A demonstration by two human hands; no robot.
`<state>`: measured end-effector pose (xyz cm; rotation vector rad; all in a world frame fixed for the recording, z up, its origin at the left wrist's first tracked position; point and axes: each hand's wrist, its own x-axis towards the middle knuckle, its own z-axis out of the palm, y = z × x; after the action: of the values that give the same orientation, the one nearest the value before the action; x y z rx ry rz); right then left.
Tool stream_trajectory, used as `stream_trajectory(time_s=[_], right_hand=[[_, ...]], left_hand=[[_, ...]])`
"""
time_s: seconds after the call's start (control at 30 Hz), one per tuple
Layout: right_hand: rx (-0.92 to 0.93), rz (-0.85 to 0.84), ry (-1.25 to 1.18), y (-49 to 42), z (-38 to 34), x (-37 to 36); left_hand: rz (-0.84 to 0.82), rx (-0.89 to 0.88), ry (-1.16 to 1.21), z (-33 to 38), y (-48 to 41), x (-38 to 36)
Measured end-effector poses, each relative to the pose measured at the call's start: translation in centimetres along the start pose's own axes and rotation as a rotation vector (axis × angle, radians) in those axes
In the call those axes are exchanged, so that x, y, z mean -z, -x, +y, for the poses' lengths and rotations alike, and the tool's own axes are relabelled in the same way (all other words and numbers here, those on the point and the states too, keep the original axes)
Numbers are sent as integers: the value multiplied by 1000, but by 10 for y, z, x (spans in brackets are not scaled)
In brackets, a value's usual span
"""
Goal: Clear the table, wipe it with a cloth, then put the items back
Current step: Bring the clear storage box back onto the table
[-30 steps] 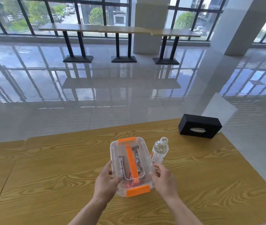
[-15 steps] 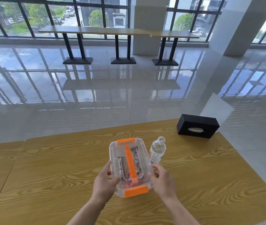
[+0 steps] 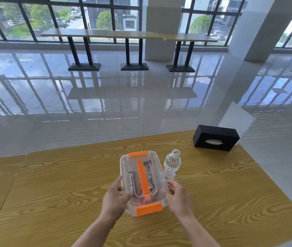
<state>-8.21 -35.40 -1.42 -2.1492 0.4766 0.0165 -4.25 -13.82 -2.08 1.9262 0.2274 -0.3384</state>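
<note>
Left hand [image 3: 114, 198] and right hand [image 3: 177, 198] clasp the box [image 3: 142, 182] sides. The bottle [image 3: 171, 165] at its two o'clock, possibly touching, may topple if nudged.

With the clear box [image 3: 142, 182] as dial centre, the water bottle [image 3: 171, 166] stands upright just beside it at 2 o'clock, a narrow gap between them. The left hand [image 3: 114, 198] grips the box at 8 o'clock, the right hand [image 3: 177, 198] at 4 o'clock, close under the bottle. The tissue box [image 3: 215, 139] sits well apart at 2 o'clock, by the far edge of the table [image 3: 52, 193]. Bare wood runs wide from 7 round to 12 o'clock and from 3 to 5
</note>
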Motion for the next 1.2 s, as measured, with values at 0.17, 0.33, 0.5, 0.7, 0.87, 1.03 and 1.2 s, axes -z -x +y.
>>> stream_trajectory(time_s=[0.17,0.33,0.5,0.7,0.87,1.03,1.2], right_hand=[[12,6,17,-2,2,0],[-11,17,-27,-4,7,3],[-3,44,-30,-4,11,9],[47,56,-18,-5,16,21],[114,68,54,-11,22,41],[179,52,129,-23,30,63],[225,49,222,-29,32,80]], left_hand=[[1,6,4,1,2,1],[50,-60,-131,9,7,3],[74,-128,-252,14,8,6],[112,-201,-458,23,11,10],[164,-297,-736,31,13,4],[208,-304,-909,42,21,-7],[247,-272,-976,47,32,-7]])
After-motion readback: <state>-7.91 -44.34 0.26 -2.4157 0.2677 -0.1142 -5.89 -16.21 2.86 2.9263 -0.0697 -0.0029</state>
